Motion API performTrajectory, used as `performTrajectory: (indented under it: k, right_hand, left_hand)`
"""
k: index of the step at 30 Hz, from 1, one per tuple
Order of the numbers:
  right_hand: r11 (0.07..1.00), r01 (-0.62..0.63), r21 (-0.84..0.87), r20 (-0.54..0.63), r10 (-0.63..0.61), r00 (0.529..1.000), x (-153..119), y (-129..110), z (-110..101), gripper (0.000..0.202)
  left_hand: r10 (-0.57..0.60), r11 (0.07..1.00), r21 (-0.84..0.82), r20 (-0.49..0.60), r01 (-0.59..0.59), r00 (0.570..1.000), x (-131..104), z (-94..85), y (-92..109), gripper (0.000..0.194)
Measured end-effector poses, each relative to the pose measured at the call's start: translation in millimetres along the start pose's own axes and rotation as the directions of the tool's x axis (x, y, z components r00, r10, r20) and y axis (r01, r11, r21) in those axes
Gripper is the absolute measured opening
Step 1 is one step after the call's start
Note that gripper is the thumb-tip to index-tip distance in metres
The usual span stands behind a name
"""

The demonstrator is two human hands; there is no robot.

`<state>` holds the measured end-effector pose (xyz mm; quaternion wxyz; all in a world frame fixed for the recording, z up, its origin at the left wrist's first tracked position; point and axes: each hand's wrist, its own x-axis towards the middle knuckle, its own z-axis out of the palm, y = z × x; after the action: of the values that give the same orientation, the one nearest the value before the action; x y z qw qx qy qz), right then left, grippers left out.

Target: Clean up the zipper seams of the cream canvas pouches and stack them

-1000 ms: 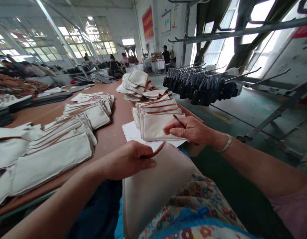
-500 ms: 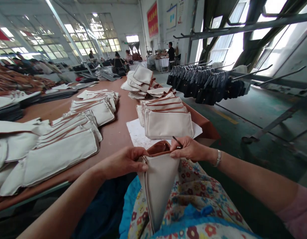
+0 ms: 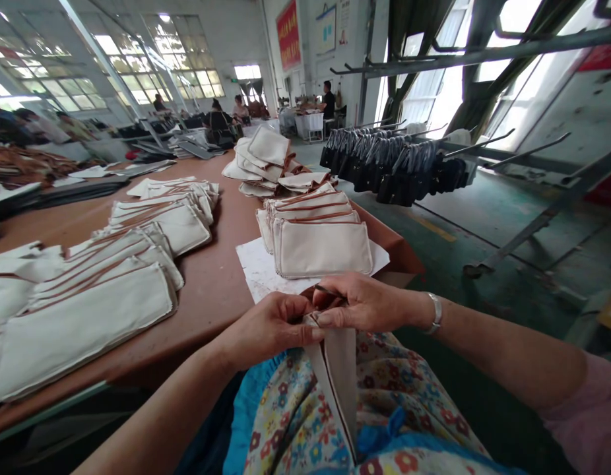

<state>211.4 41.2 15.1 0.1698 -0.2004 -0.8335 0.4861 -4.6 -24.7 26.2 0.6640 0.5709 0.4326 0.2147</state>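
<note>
Above my lap I hold an off-white fabric pouch [image 3: 342, 376] with brown lining and a seam edge facing me. My left hand [image 3: 276, 323] pinches its top corner between thumb and fingers. Close beside it, my right hand [image 3: 369, 302] is closed on the same upper edge. A thin dark stick-like tool [image 3: 329, 291] juts from the right hand's fingers; its exact kind is hidden. The pouch's lower end hangs down onto a floral apron [image 3: 399, 382] with blue trim.
Similar pouches [image 3: 322, 251] stand stacked on white paper [image 3: 251, 264] just ahead. More pouches [image 3: 92, 310] line the brown-covered table [image 3: 206, 290] at left. On the right, a metal rack [image 3: 547, 211] carries black strapped items [image 3: 399, 165]. People work in the background.
My hands have come together at the pouch's corner, and the pouch has turned so its seam edge faces me. The view has swung slightly right.
</note>
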Motion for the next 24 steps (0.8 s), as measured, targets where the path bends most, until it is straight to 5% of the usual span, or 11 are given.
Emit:
performTrajectory:
  k: [5, 24]
  right_hand:
    - [0.997, 0.023, -0.076, -0.027, -0.025, 0.999, -5.5, -9.6, 3.2, 0.013]
    - [0.946, -0.147, 0.288, 0.015, 0.149, 0.989, -14.7, -0.7, 3.7, 0.021]
  left_hand:
    - [-0.041, 0.998, 0.045, -0.079, 0.045, 0.996, 0.5, 6.8, 4.2, 0.019]
    - [-0.050, 0.998, 0.022, -0.202, 0.056, 0.978, 10.0, 15.8, -8.8, 0.020]
